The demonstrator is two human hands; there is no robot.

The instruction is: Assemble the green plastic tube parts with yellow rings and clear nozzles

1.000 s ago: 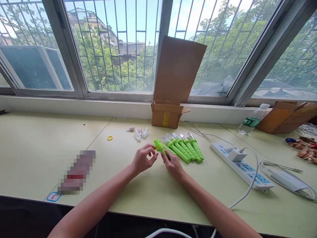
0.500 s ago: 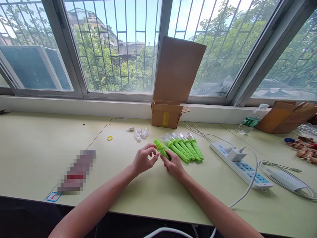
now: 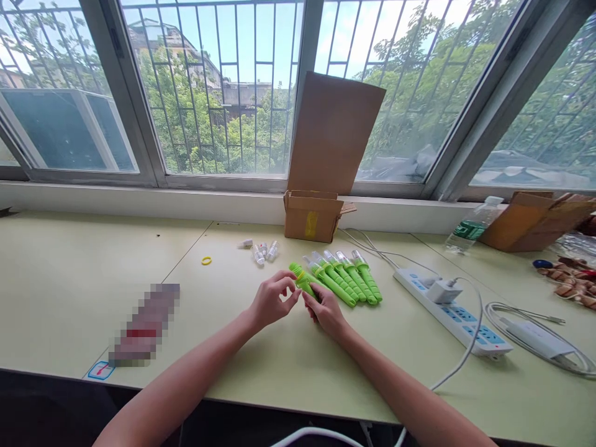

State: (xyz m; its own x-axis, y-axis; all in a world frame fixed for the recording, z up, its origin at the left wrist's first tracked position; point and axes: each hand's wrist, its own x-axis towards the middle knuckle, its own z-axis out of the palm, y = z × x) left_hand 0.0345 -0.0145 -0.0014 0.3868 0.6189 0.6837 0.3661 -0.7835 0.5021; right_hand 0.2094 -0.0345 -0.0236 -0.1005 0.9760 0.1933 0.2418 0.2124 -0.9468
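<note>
My right hand (image 3: 326, 305) is closed around a green plastic tube (image 3: 304, 283) with a ridged, screw-like upper end that points up and left. A yellow ring (image 3: 300, 274) sits around its neck. From the left, my left hand (image 3: 275, 297) has its thumb and forefinger curled in at the tube near this ring; exact fingertip contact is partly hidden. Just right of my hands, several similar green tubes (image 3: 358, 279) with clear caps lie side by side. Clear plastic caps (image 3: 265, 252) lie in a small group beyond my left hand. Another yellow ring (image 3: 206, 261) rests further left.
An open cardboard box (image 3: 311, 217) stands at the windowsill. To the right are a white power strip (image 3: 459, 320) with a plugged-in charger, a coiled cable (image 3: 535, 335), a water bottle (image 3: 475, 225) and another carton (image 3: 521, 220). A blurred-out item (image 3: 149, 323) lies left.
Both hands stay almost where they were, with the left fingers shifting very slightly at the green tube. The camera view has moved a little.
</note>
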